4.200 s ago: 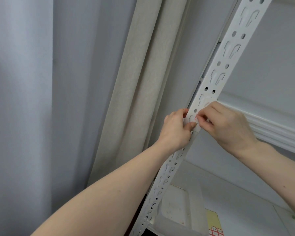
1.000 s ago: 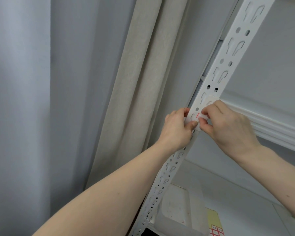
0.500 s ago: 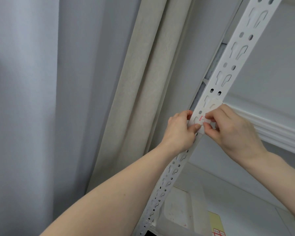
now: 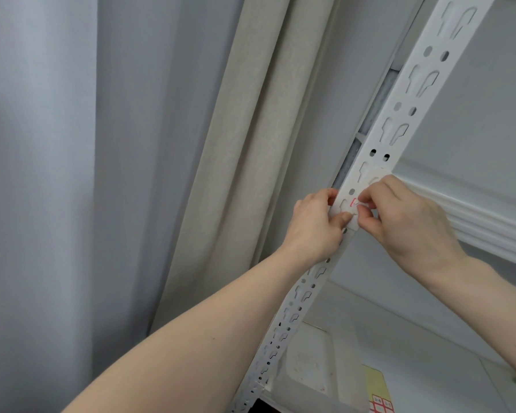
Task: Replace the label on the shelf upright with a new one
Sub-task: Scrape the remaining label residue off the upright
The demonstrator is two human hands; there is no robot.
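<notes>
Right of frame centre, the right hand (image 4: 406, 222) pinches the small red-marked label (image 4: 353, 203) on the slanting white shelf upright (image 4: 400, 114); the left hand (image 4: 316, 225) grips the upright's left edge, thumb just beside the label.

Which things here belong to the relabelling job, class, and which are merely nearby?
In the job: label, shelf upright, left hand, right hand, both hands pinching the label.
Merely nearby: curtain, sticker sheet, plastic bin.
</notes>
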